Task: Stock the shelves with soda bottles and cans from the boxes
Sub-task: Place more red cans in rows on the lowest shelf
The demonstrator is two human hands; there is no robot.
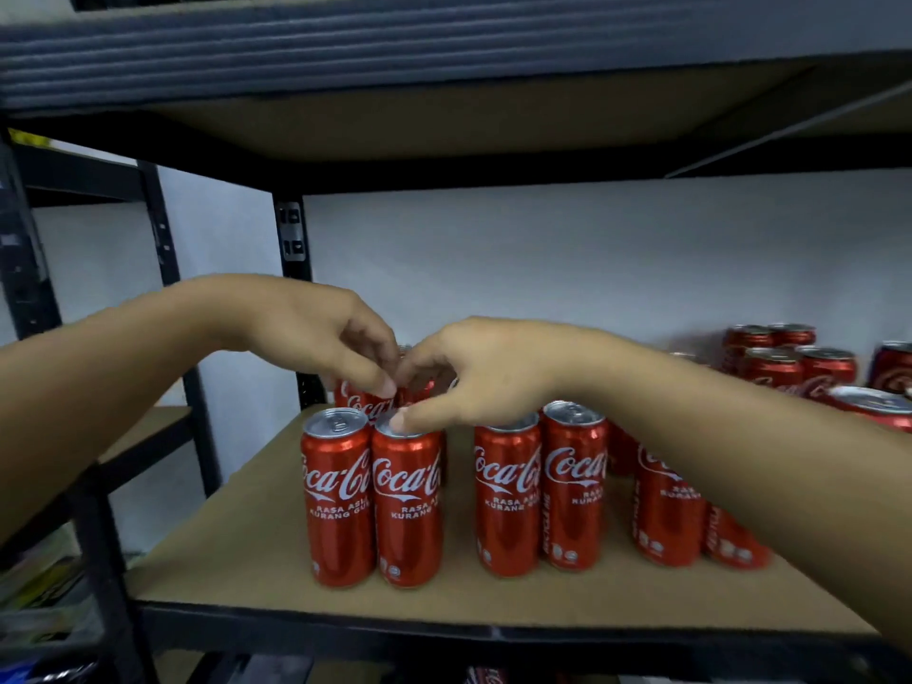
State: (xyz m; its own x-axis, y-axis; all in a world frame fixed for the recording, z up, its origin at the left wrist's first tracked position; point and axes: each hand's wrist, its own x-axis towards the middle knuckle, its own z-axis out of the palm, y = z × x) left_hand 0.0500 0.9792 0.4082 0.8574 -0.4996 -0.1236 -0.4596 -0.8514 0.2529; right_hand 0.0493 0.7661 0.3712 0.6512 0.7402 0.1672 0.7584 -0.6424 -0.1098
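Note:
Slim red cola cans stand upright in rows on the brown shelf board (222, 535). A front pair (338, 496) (407, 501) is at the left and another pair (508, 496) just right of it. My left hand (316, 333) reaches in from the left, its fingers curled down over the top of a can in the second row (358, 402). My right hand (488, 372) comes from the right and meets it. Its fingers curl round the top of the neighbouring back can (424, 387), and its thumb lies on the lid of the front can. Both back cans are mostly hidden.
More cola cans (666, 510) stand under my right forearm, and a further cluster (789, 362) sits at the back right by the white wall. The upper shelf (444, 46) hangs low overhead. A black upright post (291, 239) bounds the shelf at the left.

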